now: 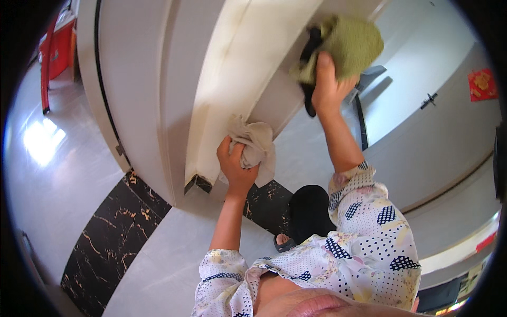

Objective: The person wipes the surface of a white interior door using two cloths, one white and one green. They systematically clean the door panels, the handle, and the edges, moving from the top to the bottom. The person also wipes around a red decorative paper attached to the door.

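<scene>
My left hand (239, 168) grips a crumpled beige-grey cloth (257, 142) low in front of me, beside the edge of a white wall corner (222, 87). Higher up and to the right, my right hand (334, 89) has its fingers wrapped in a green cloth (354, 45), the thumb lying across its near side. Against that cloth shows a black door handle (310, 105), partly covered; whether the fingers grasp it through the fabric is hidden. The handle sits at the edge of a light-coloured door (279, 95).
Left of the wall corner stands a pale door frame (134, 79). Black marble strips (115, 230) cross the glossy grey floor (158, 261). A closed door with a black lever (429, 101) is at the right, bearing a red decoration (483, 84). Red furniture (59, 55) stands far left.
</scene>
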{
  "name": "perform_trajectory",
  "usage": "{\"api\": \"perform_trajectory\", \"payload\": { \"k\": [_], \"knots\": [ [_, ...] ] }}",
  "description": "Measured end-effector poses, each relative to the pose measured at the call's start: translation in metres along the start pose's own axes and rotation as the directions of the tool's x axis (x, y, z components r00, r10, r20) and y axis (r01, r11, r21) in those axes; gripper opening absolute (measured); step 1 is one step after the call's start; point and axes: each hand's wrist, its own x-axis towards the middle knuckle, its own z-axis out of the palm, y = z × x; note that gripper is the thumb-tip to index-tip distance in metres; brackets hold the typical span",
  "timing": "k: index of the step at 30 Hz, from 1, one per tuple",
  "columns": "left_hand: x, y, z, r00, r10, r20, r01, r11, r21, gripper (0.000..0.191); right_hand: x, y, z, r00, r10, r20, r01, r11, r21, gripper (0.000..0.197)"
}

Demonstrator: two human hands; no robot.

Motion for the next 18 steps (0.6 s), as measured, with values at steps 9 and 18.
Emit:
{"api": "perform_trajectory", "payload": {
  "k": [9,18],
  "knots": [
    [-0.015,0.01,-0.006,0.999,-0.004,0.037,0.004,1.0,0.001,0.044,-0.195,0.003,-0.011,0.843,-0.15,0.516,-0.015,0.954,0.301,0.034],
    [0.02,0.028,-0.096,0.94,-0.032,0.339,-0.058,0.966,0.251,0.041,-0.228,-0.022,0.01,0.785,-0.215,0.581,-0.023,0.927,0.375,0.028]
  ]
}}
